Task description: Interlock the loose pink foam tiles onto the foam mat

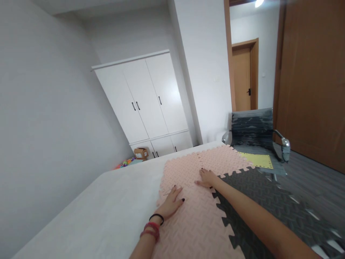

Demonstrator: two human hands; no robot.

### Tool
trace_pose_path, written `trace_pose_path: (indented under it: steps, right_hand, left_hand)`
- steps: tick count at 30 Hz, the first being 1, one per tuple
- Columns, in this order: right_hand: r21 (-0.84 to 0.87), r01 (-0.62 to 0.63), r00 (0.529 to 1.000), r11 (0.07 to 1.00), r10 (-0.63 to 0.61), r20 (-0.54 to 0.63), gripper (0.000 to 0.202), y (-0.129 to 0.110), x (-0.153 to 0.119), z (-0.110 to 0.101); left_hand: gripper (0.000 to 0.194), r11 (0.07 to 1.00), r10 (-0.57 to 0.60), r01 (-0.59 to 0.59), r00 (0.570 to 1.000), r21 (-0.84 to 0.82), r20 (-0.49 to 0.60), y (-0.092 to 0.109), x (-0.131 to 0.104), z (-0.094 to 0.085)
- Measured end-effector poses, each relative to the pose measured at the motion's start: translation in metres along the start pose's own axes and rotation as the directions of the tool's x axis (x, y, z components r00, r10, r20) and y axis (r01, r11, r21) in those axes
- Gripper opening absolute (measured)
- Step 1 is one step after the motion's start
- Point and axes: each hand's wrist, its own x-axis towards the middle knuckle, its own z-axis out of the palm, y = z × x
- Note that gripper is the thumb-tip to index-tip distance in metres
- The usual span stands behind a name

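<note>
While you are kneeling over the white bed [88,201], your left hand [172,203] is pressing flat, fingers spread, on the pink foam mat [194,223]. Your right hand [207,178] is lying released on it too, beside the grey mat [258,194].

Matt, ridged pink foam mat [194,216] joins a dark grey foam mat [258,201]; wooden door [312,79].

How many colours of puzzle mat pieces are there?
3. Pink mat lies under both the left hand and the right hand; grey mat joins its right edge; a yellow piece rests on the chair. Others may be hidden.
</note>
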Motion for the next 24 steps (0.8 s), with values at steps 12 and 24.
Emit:
trace_pose_path:
  steps: [12, 24]
  right_hand:
    - [-0.085, 0.028, 0.999, 0.996, -0.031, -0.035, 0.074, -0.002, 0.019, -0.015]
    - [-0.099, -0.086, 0.993, 0.991, 0.093, 0.074, 0.071, 0.017, 0.086, -0.022]
  left_hand:
    - [0.058, 0.977, 0.084, -0.041, 0.976, 0.211, -0.200, -0.040, 0.011, -0.003]
    - [0.058, 0.964, 0.082, -0.023, 0.974, 0.265, -0.211, -0.052, 0.016, 0.008]
